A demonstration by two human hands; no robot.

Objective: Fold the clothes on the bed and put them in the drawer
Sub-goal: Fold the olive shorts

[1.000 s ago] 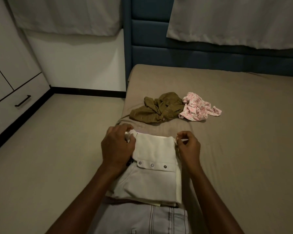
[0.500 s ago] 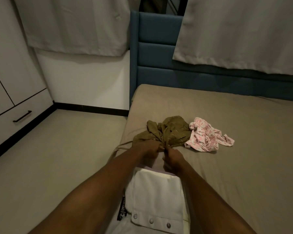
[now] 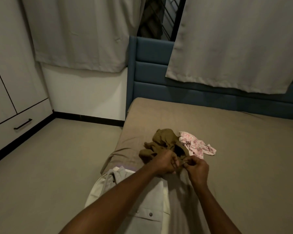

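Head view: both hands are working at the near edge of an olive-brown garment (image 3: 164,142) that lies crumpled on the bed (image 3: 235,149) near its left side. The left hand (image 3: 165,163) has its fingers curled round a fold of that garment's near hem; the right hand (image 3: 196,168) pinches the same hem between thumb and fingertips, the two hands almost touching. A pink patterned garment (image 3: 195,145) lies bunched just beside the olive one, on its right, touching it. Nearer the camera, under the forearms, a folded white garment (image 3: 152,200) with a snap-buttoned flap lies on the bed's near left corner, with a paler lilac layer showing at its far edge. The bed carries a tan sheet and a blue padded headboard (image 3: 150,73). Two grey curtains (image 3: 235,39) hang behind it, a dark gap between them. At the far left stands a white wardrobe with a closed drawer (image 3: 15,130) bearing a black bar handle, well apart from the clothes.
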